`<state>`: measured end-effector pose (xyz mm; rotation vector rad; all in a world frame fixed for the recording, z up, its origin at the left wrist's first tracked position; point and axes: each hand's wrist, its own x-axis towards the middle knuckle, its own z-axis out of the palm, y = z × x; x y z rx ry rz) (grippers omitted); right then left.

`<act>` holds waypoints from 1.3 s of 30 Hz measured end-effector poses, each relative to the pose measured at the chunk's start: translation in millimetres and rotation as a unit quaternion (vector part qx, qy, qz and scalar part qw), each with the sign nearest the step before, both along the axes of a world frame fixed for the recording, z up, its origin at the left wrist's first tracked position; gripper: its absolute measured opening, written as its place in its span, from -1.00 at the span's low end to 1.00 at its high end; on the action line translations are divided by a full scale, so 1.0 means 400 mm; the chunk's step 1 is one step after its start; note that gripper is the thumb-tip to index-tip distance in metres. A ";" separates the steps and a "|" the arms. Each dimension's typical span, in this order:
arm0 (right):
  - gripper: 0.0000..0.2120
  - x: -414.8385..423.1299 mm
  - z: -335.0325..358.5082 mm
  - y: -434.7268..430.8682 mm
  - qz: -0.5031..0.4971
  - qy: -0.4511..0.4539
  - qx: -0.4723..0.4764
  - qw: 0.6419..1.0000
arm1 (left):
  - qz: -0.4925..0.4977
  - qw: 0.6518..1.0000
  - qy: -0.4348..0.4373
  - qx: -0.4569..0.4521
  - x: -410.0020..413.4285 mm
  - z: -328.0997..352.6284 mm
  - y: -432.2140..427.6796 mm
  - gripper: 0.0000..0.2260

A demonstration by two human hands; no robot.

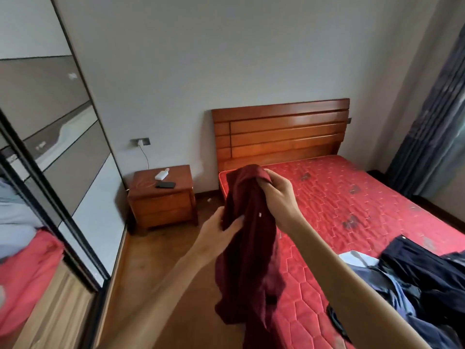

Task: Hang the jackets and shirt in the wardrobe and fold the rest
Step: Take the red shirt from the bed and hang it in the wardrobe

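A dark red garment (249, 248) hangs in the air over the near left edge of the bed. My right hand (279, 195) grips its top end, raised above the mattress. Lower down, my left hand (216, 233) pinches the cloth's left side between thumb and fingers. The rest of the garment droops toward the floor. A heap of dark navy and light blue clothes (412, 280) lies on the mattress at the lower right. The wardrobe's mirrored sliding door (45, 152) stands along the left wall.
The bed has a red quilted mattress (352, 197) and a wooden headboard (281, 129). A wooden nightstand (163, 197) beside it carries a black phone (165, 184) and a white charger (162, 175). Wooden floor (156, 268) runs between bed and wardrobe. Dark curtains (432, 127) hang at right.
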<state>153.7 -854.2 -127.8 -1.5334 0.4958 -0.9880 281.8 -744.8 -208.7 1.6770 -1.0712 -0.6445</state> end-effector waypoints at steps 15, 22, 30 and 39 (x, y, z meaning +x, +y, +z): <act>-0.82 0.123 -0.059 -0.258 -0.031 0.217 -0.229 0.948 | 0.130 0.982 -0.109 -0.086 0.365 0.103 0.053 -0.60; -0.67 0.347 -0.013 -0.251 0.105 0.148 -0.238 0.954 | 0.095 0.976 -0.194 -0.006 0.391 0.166 -0.027 -0.35; -0.87 0.554 0.063 -0.295 0.273 0.092 -0.318 0.903 | 0.101 0.972 -0.209 -0.015 0.463 0.265 -0.146 -0.73; -0.85 0.683 -0.015 -0.413 0.442 0.232 -0.199 0.843 | 0.327 0.941 -0.069 -0.056 0.625 0.324 -0.031 -0.84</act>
